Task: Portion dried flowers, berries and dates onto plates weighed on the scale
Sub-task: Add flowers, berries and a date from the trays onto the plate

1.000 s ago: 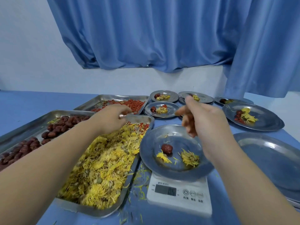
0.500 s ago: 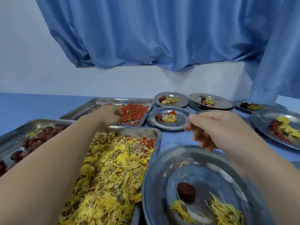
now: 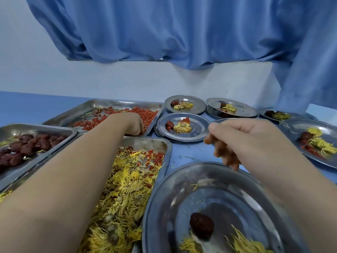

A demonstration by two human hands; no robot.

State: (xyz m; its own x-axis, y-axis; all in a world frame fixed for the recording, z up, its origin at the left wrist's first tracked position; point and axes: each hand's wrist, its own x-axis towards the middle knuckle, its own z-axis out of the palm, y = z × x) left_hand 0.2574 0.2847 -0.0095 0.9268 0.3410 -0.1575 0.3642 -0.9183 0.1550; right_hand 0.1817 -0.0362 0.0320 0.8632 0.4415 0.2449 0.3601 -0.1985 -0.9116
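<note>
My left hand point(image 3: 134, 124) reaches across into the far tray point(image 3: 109, 102) of red berries point(image 3: 147, 115), its fingertips bunched down on berries near the tray's front edge. My right hand point(image 3: 242, 136) hovers over the far rim of the near steel plate point(image 3: 158, 198), fingers loosely curled, nothing seen in it. That plate holds one dark date point(image 3: 201, 225) and tufts of yellow dried flowers point(image 3: 242, 243). A tray point(image 3: 145, 141) of yellow flowers point(image 3: 124, 189) lies under my left forearm. The scale is out of view.
At the left a tray point(image 3: 36, 127) holds dark dates point(image 3: 27, 147). Several filled plates stand behind and to the right, among them a stack point(image 3: 199, 129), one at the back point(image 3: 244, 109) and a large one point(image 3: 326, 129). A blue curtain point(image 3: 173, 33) hangs above the white wall.
My left hand moved forward from above the flower tray into the berry tray. The view tilted up and closer, so the scale dropped out of sight. My right hand kept its place.
</note>
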